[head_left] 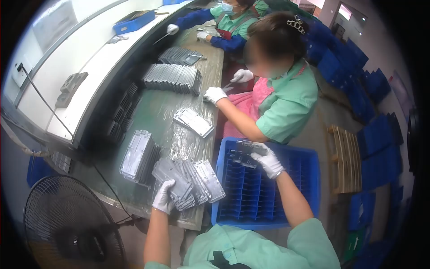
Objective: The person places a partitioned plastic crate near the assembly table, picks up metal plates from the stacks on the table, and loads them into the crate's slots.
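Note:
My gloved right hand [268,162] is closed on the edge of a thin metal plate [244,154], over the far left part of a blue divided crate [313,179]. The gloved left hand [164,197] grips a flat grey metal plate [169,172] by its near edge at the table. Beside that plate, several similar plates [209,181] lie fanned out and overlapping, close to the table's near right corner. A neat stack of plates [136,154] stands just left of them. My left fingertips are partly hidden.
Across the table [156,107] lie a couple of loose plates [193,122] and a long row of upright plates [172,78]. A co-worker [286,98] with gloved hands sits beyond the crate; another person [233,27] works farther back. A black fan [74,224] stands at left, a wooden pallet [345,157] at right.

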### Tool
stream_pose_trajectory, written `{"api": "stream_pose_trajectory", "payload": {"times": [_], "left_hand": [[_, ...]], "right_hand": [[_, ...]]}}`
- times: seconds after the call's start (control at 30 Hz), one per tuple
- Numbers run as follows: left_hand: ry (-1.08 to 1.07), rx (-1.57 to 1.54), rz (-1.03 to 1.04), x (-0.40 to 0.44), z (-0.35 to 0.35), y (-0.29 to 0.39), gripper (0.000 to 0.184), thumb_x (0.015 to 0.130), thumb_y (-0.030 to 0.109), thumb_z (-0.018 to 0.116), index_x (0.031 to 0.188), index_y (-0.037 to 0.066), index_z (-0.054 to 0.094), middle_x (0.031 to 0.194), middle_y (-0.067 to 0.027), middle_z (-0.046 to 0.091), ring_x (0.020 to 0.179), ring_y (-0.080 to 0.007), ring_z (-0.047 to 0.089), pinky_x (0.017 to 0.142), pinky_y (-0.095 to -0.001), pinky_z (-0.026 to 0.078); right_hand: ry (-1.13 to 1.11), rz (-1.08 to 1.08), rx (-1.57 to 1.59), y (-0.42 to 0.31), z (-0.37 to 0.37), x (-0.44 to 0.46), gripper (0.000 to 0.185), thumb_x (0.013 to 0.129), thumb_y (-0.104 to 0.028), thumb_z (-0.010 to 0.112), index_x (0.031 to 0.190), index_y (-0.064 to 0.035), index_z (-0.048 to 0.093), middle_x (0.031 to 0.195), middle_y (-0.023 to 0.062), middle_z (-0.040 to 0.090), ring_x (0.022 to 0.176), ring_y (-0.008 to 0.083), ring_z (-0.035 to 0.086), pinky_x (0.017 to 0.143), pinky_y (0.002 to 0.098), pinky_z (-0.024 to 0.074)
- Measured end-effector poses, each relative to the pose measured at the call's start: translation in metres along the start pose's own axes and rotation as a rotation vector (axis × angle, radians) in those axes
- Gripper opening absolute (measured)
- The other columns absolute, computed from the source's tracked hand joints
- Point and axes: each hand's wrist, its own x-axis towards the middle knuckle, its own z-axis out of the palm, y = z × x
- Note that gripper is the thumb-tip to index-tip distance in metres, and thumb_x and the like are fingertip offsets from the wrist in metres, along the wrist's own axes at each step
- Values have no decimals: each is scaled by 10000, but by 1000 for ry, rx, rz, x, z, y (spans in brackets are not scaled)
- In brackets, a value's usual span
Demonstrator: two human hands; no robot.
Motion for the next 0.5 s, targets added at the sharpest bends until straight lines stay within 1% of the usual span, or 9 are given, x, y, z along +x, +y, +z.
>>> {"api": "stream_pose_trajectory", "payload": {"times": [0.03, 0.07, 0.1, 0.27, 0.37, 0.47, 0.5], "left_hand": [[1, 3, -5, 0, 2, 0, 333, 784, 126, 616, 1084, 10, 529, 976, -130, 631, 865, -266, 644, 791, -416, 545], [2, 0, -2, -1, 3, 0, 341, 783, 125, 615, 1092, 8, 526, 978, -132, 631, 867, -268, 643, 793, -418, 544], [3, -2, 1, -3, 4, 0, 349, 783, 123, 614, 1099, 7, 523, 981, -134, 630, 869, -270, 643, 796, -421, 543], [2, -15, 8, -5, 8, 0, 376, 788, 121, 612, 1130, 3, 510, 992, -141, 628, 880, -280, 640, 807, -431, 540], [1, -29, -9, -8, 11, 1, 383, 791, 124, 614, 1139, 4, 504, 1004, -143, 624, 893, -282, 636, 816, -433, 536], [-6, -24, -7, -7, 8, 0, 389, 792, 126, 616, 1144, 6, 502, 1018, -144, 620, 905, -281, 632, 828, -431, 530], [-6, -21, -4, -6, 8, 0, 390, 792, 127, 617, 1144, 6, 502, 1022, -143, 619, 910, -280, 631, 832, -431, 528]], "right_hand": [[9, 13, 6, 6, 4, 2, 327, 831, 24, 606, 1141, -70, 563, 1085, 10, 613, 1017, 99, 551, 905, 255, 438], [9, 36, 77, 12, 8, 4, 314, 833, 23, 603, 1132, -65, 567, 1084, 7, 614, 1006, 95, 554, 902, 252, 440], [-6, 35, 63, 17, 10, 5, 308, 831, 25, 604, 1126, -58, 568, 1065, 8, 620, 990, 93, 559, 895, 252, 444], [2, 51, 110, 4, 20, 5, 330, 821, 16, 607, 1143, -42, 562, 1049, 25, 622, 965, 101, 563, 871, 249, 445], [35, 117, 64, -10, 25, -1, 339, 821, 24, 592, 1153, -34, 556, 1040, 22, 623, 931, 96, 571, 837, 242, 461], [57, 121, -34, -15, 26, 3, 345, 829, 50, 547, 1161, -42, 551, 1046, 26, 624, 946, 104, 574, 843, 257, 466], [13, 135, -49, -15, 28, 5, 356, 827, 52, 538, 1169, -43, 547, 1052, 30, 621, 946, 108, 575, 837, 259, 469]]}}
